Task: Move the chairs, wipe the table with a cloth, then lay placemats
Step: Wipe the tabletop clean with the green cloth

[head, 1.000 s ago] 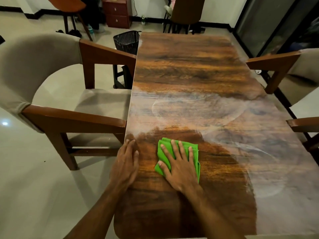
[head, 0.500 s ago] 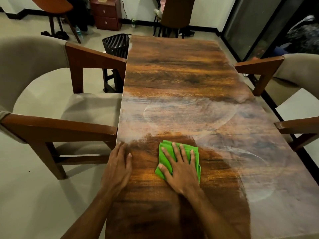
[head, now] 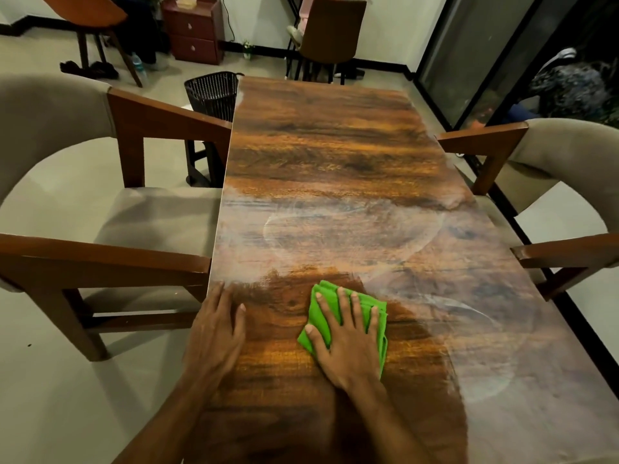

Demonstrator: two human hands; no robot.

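A long wooden table (head: 335,155) runs away from me, with a dusty whitish film across its middle and right side. A folded green cloth (head: 323,296) lies on the near part of the table. My right hand (head: 348,339) presses flat on the cloth with fingers spread. My left hand (head: 214,336) rests flat on the table's left edge. One beige armchair (head: 67,209) with wooden arms stands against the table's left side, and another beige armchair (head: 566,192) stands at the right side.
A black mesh bin (head: 211,93) stands on the floor by the table's far left corner. A brown chair (head: 330,31) is at the far end, a dark red drawer unit (head: 194,31) behind it, and glass doors (head: 475,55) on the right.
The view has shifted a little to the left. My right hand has slid the cloth slightly to the right on the table. My left hand stays on the table edge.
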